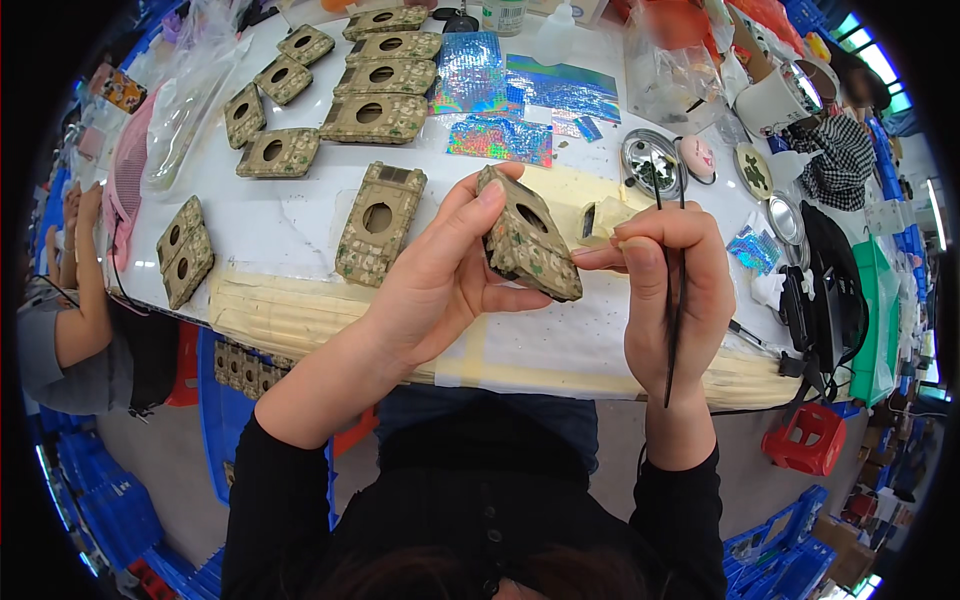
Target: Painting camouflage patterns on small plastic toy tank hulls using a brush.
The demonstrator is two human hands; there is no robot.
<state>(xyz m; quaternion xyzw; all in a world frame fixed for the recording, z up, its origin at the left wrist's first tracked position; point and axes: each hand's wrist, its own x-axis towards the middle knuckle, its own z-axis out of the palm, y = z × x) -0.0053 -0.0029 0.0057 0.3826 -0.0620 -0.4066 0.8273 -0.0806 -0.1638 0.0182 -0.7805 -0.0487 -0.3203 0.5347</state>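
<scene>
My left hand is closed around a camouflage-painted toy tank hull, tilted, with its round hole facing right. In my right hand is a pair of black tweezers, tips pointing up and away. That hand's thumb and forefinger come together by the hull's right edge; whether they pinch something small there cannot be made out. Another hull lies just left of my left hand. Beyond my right hand stands a round metal tin with small dark green pieces in it.
Several more hulls lie at the back left, and one is near the left edge. Holographic sheets are spread at the back. Yellowish tape covers the front edge. A black bag lies right; another person's arm shows left.
</scene>
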